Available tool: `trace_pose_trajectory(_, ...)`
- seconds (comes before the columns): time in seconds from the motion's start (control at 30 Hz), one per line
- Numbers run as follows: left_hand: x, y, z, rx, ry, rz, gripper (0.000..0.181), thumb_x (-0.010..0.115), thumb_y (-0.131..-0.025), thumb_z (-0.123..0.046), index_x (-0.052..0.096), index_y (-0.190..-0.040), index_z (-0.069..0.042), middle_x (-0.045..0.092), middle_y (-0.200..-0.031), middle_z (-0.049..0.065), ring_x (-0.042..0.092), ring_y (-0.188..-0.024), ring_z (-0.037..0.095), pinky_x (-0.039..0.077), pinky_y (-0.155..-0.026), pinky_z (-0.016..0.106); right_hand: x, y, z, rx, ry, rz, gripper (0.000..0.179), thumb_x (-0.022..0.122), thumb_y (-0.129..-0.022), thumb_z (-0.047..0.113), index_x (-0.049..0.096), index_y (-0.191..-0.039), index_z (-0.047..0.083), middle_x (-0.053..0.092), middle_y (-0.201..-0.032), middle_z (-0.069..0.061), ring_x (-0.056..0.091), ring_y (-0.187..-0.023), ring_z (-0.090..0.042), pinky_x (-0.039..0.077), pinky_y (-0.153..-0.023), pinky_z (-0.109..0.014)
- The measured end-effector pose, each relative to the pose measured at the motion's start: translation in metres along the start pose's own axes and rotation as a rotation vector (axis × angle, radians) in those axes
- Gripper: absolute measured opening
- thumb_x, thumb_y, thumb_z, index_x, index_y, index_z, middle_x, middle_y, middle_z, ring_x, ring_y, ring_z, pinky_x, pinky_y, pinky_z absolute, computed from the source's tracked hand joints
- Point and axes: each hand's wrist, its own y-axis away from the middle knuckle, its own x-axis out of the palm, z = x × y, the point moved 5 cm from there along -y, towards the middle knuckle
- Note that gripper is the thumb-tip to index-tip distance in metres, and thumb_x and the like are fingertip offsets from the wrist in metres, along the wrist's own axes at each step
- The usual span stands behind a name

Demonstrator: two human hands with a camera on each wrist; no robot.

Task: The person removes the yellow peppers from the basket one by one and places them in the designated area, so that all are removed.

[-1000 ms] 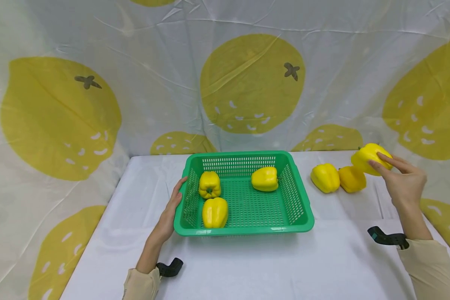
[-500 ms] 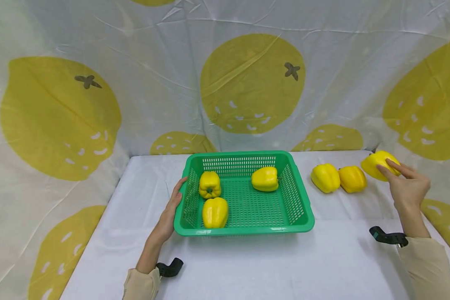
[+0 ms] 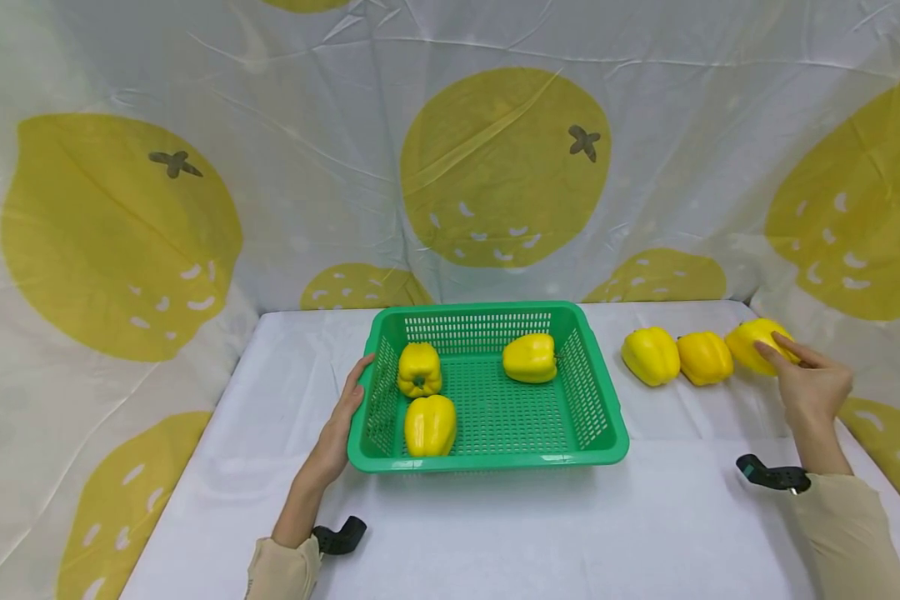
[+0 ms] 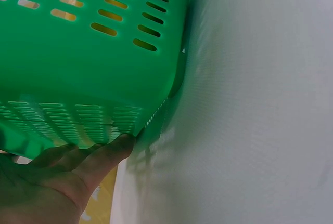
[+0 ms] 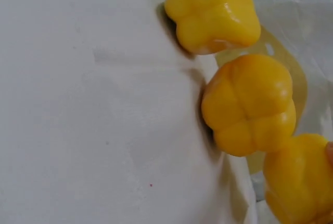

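My right hand (image 3: 816, 385) holds a yellow bell pepper (image 3: 757, 343) between thumb and fingers, at the right end of a row on the cloth. Beside it sit two more yellow bell peppers, a middle one (image 3: 705, 358) and a left one (image 3: 650, 356). In the right wrist view the held bell pepper (image 5: 299, 177) sits low right, right up against the middle one, with just a fingertip at the frame's edge. My left hand (image 3: 337, 429) rests along the left side of a green plastic basket (image 3: 487, 460), its fingers fairly straight against the slotted wall in the left wrist view.
Inside the basket lie three yellow bell peppers: two at the left, a back one (image 3: 420, 369) and a front one (image 3: 431, 425), and one (image 3: 530, 358) at the right. The white tablecloth (image 3: 495, 533) meets a lemon-print curtain (image 3: 330, 167) at the back.
My right hand has moved the bell pepper rightward from above the middle one, then lowered it to the end of the row. The left hand and the basket have stayed put.
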Motion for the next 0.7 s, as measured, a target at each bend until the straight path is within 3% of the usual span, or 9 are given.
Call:
trace_pose_trajectory(0.13, 0.000, 0.000, 0.000, 0.001, 0.002, -0.002, 0.052, 0.013, -0.114, -0.041, 0.012, -0.165, -0.037, 0.002, -0.175, -0.002, 0.008, -0.159, 0.030, 0.008, -0.123, 0.064, 0.001, -0.004, -0.006, 0.025, 0.045, 0.015, 0.056, 0.093, -0.074, 0.040, 0.075, -0.124, 0.027, 0.062, -0.081, 0.035, 0.053, -0.122, 0.005, 0.038, -0.112, -0.013)
trace_pose_trajectory(0.27, 0.000, 0.000, 0.000, 0.001, 0.002, -0.003, 0.052, 0.013, -0.114, -0.041, 0.012, -0.166, -0.036, 0.002, -0.175, -0.001, 0.008, -0.159, 0.030, 0.008, -0.123, 0.064, 0.002, -0.006, -0.012, 0.053, 0.074, 0.032, 0.058, 0.093, -0.073, 0.044, 0.074, -0.126, 0.029, 0.067, -0.099, 0.034, 0.051, -0.126, 0.005, 0.033, -0.119, -0.020)
trace_pose_trajectory(0.53, 0.001, 0.000, 0.000, -0.014, -0.013, -0.005, 0.052, 0.012, -0.114, -0.042, 0.011, -0.165, -0.037, 0.003, -0.175, -0.003, 0.011, -0.158, 0.030, 0.013, -0.122, 0.060, 0.008, -0.008, -0.021, 0.050, 0.062, 0.018, 0.059, 0.093, -0.073, 0.044, 0.073, -0.127, 0.029, 0.064, -0.138, 0.023, 0.050, -0.113, 0.007, 0.038, -0.111, -0.014)
trace_pose_trajectory(0.63, 0.000, 0.000, -0.001, -0.017, -0.019, -0.005, 0.052, 0.012, -0.114, -0.042, 0.011, -0.165, -0.038, 0.003, -0.175, -0.003, 0.012, -0.158, 0.029, 0.014, -0.122, 0.057, 0.010, -0.006, -0.022, 0.051, 0.038, 0.022, 0.060, 0.093, -0.072, 0.043, 0.074, -0.126, 0.028, 0.063, -0.140, 0.021, 0.050, -0.117, 0.006, 0.039, -0.109, -0.011)
trace_pose_trajectory(0.7, 0.000, 0.000, 0.000, -0.021, -0.015, -0.002, 0.052, 0.012, -0.114, -0.043, 0.011, -0.165, -0.038, 0.003, -0.175, -0.003, 0.012, -0.158, 0.029, 0.014, -0.122, 0.057, 0.010, -0.005, -0.022, 0.042, 0.036, 0.032, 0.059, 0.093, -0.072, 0.043, 0.074, -0.126, 0.028, 0.068, -0.126, 0.023, 0.049, -0.111, 0.007, 0.041, -0.099, -0.006)
